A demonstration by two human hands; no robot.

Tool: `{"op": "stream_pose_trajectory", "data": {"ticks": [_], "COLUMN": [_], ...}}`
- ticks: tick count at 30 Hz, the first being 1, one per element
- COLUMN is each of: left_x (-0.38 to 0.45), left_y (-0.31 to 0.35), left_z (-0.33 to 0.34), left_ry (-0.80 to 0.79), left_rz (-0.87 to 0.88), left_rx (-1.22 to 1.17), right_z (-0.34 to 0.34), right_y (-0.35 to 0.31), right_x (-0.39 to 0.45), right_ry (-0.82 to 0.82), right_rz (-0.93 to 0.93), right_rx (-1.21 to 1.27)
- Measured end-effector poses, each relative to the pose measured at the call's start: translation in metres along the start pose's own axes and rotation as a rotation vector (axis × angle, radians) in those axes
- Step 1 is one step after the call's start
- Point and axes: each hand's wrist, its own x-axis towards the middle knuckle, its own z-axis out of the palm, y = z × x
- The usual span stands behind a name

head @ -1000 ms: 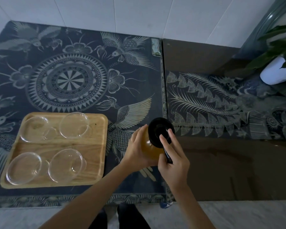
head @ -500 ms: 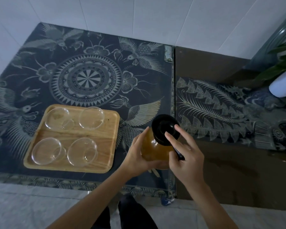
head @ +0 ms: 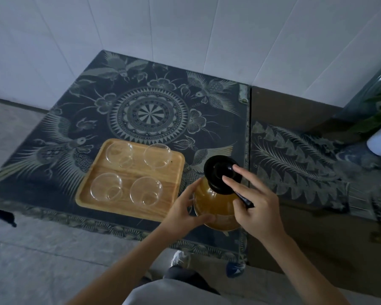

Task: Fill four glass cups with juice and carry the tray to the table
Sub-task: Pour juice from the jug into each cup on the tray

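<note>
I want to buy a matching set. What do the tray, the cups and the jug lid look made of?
Tray: pale wood with a matte finish, the grain showing. Cups: clear glass, the tray visible through them. Jug lid: black and glossy, likely plastic, though the dim light leaves it open.

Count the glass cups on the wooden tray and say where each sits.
4, all empty, on the wooden tray: far-left cup, far-right cup, near-left cup, near-right cup. None looks hidden.

Amber jug (head: pixel 216 208), black lid (head: pixel 221 172); tan wooden tray (head: pixel 176 172); dark, seemingly bird-patterned cloth (head: pixel 97 89).
</note>
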Motion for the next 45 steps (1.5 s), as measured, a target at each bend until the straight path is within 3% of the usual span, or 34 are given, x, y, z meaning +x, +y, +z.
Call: {"op": "stream_pose_trajectory", "data": {"ticks": [15,29,45], "left_x": [-0.075,-0.090,-0.083], "left_y": [-0.014,-0.029,-0.040], "left_z": [-0.027,-0.020,-0.016], "left_ry": [0.187,0.287,0.318], "left_rz": [-0.056,-0.182,-0.292], "left_rx": [-0.210,-0.373,-0.657], "right_z": [0.015,0.042,0.067], "right_y": [-0.068,-0.064,-0.075], "right_x": [0.012,0.047,0.083], "right_ry": [-0.212,-0.552,-0.808], "right_rz": [-0.117,-0.189,-0.211], "right_rx": [0.058,0.083,0.046]}}
